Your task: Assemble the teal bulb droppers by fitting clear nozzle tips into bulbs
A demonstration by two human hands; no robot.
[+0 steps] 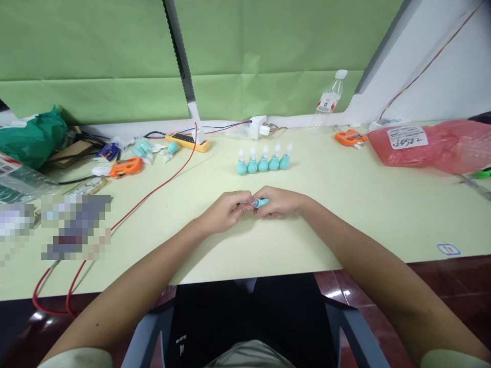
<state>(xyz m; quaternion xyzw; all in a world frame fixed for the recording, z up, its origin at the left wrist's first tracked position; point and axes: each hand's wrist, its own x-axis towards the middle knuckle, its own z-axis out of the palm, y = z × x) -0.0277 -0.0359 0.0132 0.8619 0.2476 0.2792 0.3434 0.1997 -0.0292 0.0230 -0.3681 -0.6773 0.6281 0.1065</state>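
Over the middle of the table, both my hands meet around one small teal bulb syringe (262, 202) with a clear or whitish nozzle. My right hand (278, 202) is wrapped round its teal bulb. At the nozzle end, the fingers of my left hand (230, 210) are pinched together, partly hiding the tip. Just beyond my hands stands a row of several similar bulb syringes (263, 162), teal below with white tips pointing up.
A clear bottle (329, 102) stands at the back. Orange tools (350, 137), a red plastic bag (422, 148), a yellow multimeter (187, 141) and a white plug (258, 128) lie around. A red cable (153, 190) crosses the left side. A green bag (34, 135) sits far left.
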